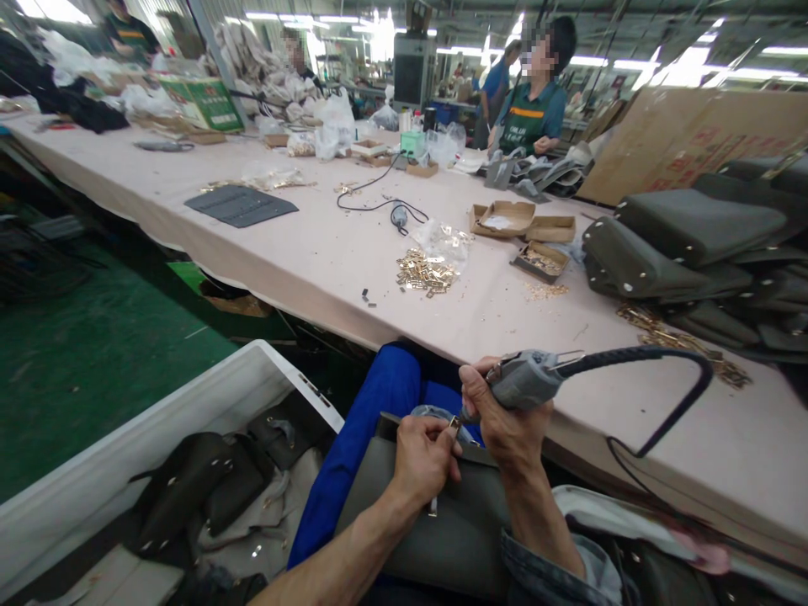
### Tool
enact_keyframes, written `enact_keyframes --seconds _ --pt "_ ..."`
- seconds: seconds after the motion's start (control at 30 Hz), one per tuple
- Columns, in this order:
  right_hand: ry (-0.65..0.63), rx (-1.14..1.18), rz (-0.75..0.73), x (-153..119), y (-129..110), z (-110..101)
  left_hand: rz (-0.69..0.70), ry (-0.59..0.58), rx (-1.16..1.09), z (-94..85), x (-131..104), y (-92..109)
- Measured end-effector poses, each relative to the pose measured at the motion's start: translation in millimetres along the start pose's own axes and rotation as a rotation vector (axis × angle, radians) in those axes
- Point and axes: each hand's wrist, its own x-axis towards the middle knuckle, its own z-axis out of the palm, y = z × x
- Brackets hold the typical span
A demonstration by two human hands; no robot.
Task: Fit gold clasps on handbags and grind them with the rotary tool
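In my right hand is a grey electric screwdriver, its black cord arching off to the right and its tip pointing down to the left. That tip meets a small gold metal fitting at the upper edge of a dark olive bag on my lap. My left hand pinches the fitting against the bag's edge, its fingers partly covering it. Lower on the bag's front hangs another small metal piece. The screw, if any, is too small to make out.
A white bin of bag parts stands at my left. On the table lie a pile of gold fittings, small cardboard boxes, a second corded tool and stacked olive bags. A co-worker stands across.
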Motion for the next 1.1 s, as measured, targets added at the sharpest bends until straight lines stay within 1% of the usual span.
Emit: enact_keyframes --seconds 0.13,0.33,0.47,0.67,0.9,1.0,1.1 --pt "-0.008 0.023 0.021 -2 5 -2 0.01 0.002 -0.032 -1.2 1 -1" --pt "-0.098 0.135 0.043 -1 6 -9 0.017 0.003 -0.059 -2.0 1 -4" --pt "-0.055 0.185 0.042 -3 5 -11 0.025 0.019 -0.051 -0.4 -1 -5" --pt "0.038 0.1 0.032 -3 2 -9 0.036 -0.004 -0.029 1.8 -7 1" --pt "0.013 0.039 0.008 -2 -2 -9 0.046 -0.009 -0.036 1.4 -8 6" --pt "-0.03 0.028 -0.005 -5 -1 -11 0.06 -0.013 -0.039 0.6 -7 4" --pt "-0.15 0.052 -0.01 -6 0 -18 0.058 -0.018 -0.042 0.2 -6 3"
